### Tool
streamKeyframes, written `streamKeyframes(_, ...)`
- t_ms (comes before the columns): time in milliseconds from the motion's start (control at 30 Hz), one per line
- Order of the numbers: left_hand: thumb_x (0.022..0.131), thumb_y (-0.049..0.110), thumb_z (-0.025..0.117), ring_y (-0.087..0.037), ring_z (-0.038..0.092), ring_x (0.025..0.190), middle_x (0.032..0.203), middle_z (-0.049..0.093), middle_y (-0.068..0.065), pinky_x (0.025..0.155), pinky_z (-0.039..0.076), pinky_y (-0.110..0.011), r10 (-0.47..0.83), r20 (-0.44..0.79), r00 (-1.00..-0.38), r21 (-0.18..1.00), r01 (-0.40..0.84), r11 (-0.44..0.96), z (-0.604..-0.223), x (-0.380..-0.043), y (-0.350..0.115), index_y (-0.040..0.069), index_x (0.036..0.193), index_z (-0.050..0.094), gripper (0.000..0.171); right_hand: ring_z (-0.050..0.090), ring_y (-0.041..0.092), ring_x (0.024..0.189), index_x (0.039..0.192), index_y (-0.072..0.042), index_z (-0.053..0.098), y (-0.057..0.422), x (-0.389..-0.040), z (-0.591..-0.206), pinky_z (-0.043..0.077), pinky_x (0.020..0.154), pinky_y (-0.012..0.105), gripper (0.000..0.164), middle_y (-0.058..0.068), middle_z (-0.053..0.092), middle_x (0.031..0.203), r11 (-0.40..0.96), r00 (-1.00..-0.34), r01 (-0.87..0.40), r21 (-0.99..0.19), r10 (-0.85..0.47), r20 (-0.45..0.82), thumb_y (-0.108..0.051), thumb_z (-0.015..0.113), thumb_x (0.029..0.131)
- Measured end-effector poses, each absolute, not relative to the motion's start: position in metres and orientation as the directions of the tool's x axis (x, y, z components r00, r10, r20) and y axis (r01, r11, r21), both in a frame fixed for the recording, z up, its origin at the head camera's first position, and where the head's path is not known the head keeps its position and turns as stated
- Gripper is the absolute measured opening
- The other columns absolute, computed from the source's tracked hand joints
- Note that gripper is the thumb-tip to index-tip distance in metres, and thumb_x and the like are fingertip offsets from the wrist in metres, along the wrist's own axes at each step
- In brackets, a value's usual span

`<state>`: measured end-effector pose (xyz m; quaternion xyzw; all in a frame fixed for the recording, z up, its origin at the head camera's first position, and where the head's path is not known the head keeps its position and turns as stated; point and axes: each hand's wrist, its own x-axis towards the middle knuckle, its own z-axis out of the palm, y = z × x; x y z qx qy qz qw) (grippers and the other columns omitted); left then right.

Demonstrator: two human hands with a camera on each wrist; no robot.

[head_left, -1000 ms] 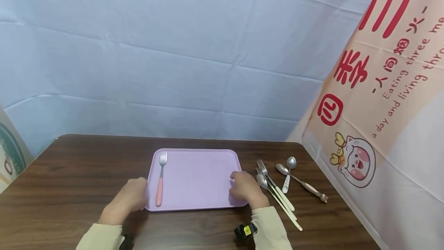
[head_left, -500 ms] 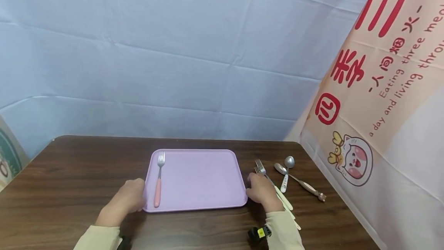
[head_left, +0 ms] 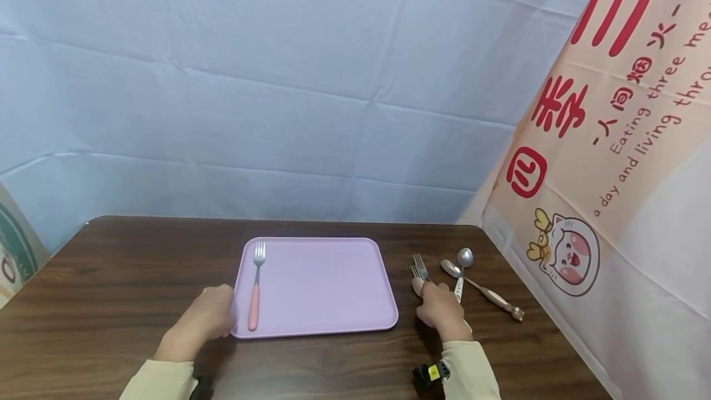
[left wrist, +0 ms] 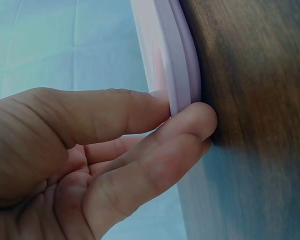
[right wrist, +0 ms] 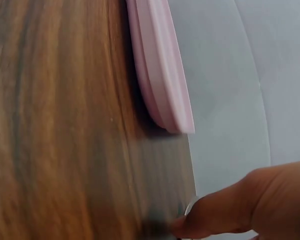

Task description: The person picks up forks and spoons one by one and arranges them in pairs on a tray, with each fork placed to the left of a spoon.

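Observation:
A lilac tray (head_left: pixel 328 289) lies on the table, with a pink-handled fork (head_left: pixel 254 310) along its left side. My left hand (head_left: pixel 205 316) pinches the tray's left edge; in the left wrist view the thumb is on top of the rim (left wrist: pixel 179 75) and fingers are underneath. To the right of the tray, my right hand (head_left: pixel 442 310) is over a group of pale-handled cutlery. A spoon's bowl (head_left: pixel 418 286) and forks' tines (head_left: pixel 420 264) show beyond its fingers, while most of their handles are hidden. The right wrist view shows the thumb (right wrist: pixel 220 212) against something shiny; its grip is unclear.
Right of that hand lie a short spoon (head_left: pixel 465 258) with a patterned white handle and a longer spoon (head_left: pixel 497 301) with a figure at its end. The brown table (head_left: pixel 111 301) meets blue cloth (head_left: pixel 250 110) behind and a printed cloth (head_left: pixel 611 159) at right.
My right hand has left the tray's right edge and moved right onto the pale-handled cutlery. The left hand keeps its hold on the tray, which has stayed nearly in place.

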<state>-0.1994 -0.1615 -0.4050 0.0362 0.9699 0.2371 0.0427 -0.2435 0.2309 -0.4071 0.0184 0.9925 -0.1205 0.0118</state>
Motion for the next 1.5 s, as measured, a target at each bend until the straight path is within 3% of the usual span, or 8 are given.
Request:
streamKeyframes(267, 0.069, -0.008, 0.055, -0.016, 0.047, 0.044, 0.052, 0.049, -0.005, 0.042, 0.038, -0.027, 0.088, -0.073, -0.993, 0.464, 0.044, 0.885, -0.405, -0.200, -0.161, -0.004, 0.071, 0.054, 0.005, 0.057, 0.036, 0.080, 0.096, 0.003, 0.059, 0.244, -0.239, -0.405, 0.045, 0.060, 0.050, 0.027, 0.023, 0.059, 0.092, 0.969, -0.998, 0.049, -0.241, 0.036, -0.057, -0.003, 0.062, 0.070)
streamKeyframes(500, 0.069, -0.008, 0.055, -0.016, 0.047, 0.044, 0.051, 0.049, -0.005, 0.042, 0.038, -0.027, 0.087, -0.073, -0.993, 0.464, 0.044, 0.885, -0.405, -0.200, -0.162, -0.003, 0.069, 0.053, 0.006, 0.049, 0.028, 0.065, 0.083, -0.004, 0.055, 0.256, -0.232, -0.401, 0.040, 0.053, 0.042, 0.012, 0.010, 0.053, 0.075, 0.959, -0.991, 0.084, -0.270, 0.053, -0.119, -0.003, 0.061, 0.072)
streamKeyframes(933, 0.068, -0.008, 0.055, -0.016, 0.047, 0.044, 0.050, 0.049, -0.004, 0.043, 0.038, -0.028, 0.086, -0.061, -0.994, 0.472, 0.047, 0.880, -0.407, -0.200, -0.164, -0.002, 0.069, 0.054, 0.006, 0.044, 0.021, 0.054, 0.062, -0.006, 0.047, 0.270, -0.228, -0.401, 0.034, 0.049, 0.034, 0.015, 0.005, 0.045, 0.059, 0.960, -0.996, 0.015, -0.281, -0.011, -0.088, -0.001, 0.061, 0.068)
streamKeyframes(1167, 0.068, -0.008, 0.055, -0.016, 0.047, 0.044, 0.050, 0.049, -0.004, 0.043, 0.038, -0.028, 0.090, -0.068, -0.994, 0.470, 0.048, 0.881, -0.407, -0.201, -0.163, -0.002, 0.069, 0.054, 0.006, 0.052, 0.022, 0.050, 0.072, 0.001, 0.056, 0.268, -0.229, -0.402, 0.045, 0.041, 0.031, 0.008, 0.009, 0.050, 0.066, 0.924, -0.989, 0.077, -0.376, 0.022, -0.148, 0.008, 0.058, 0.070)
streamKeyframes(1500, 0.067, -0.008, 0.054, -0.016, 0.047, 0.043, 0.049, 0.049, -0.004, 0.042, 0.038, -0.028, 0.094, -0.061, -0.994, 0.473, 0.055, 0.879, -0.405, -0.199, -0.162, -0.002, 0.067, 0.053, 0.007, 0.050, 0.018, 0.048, 0.060, -0.005, 0.051, 0.270, -0.229, -0.405, 0.047, 0.040, 0.031, 0.017, 0.008, 0.048, 0.059, 0.885, -0.988, 0.089, -0.457, 0.019, -0.154, 0.010, 0.050, 0.068)
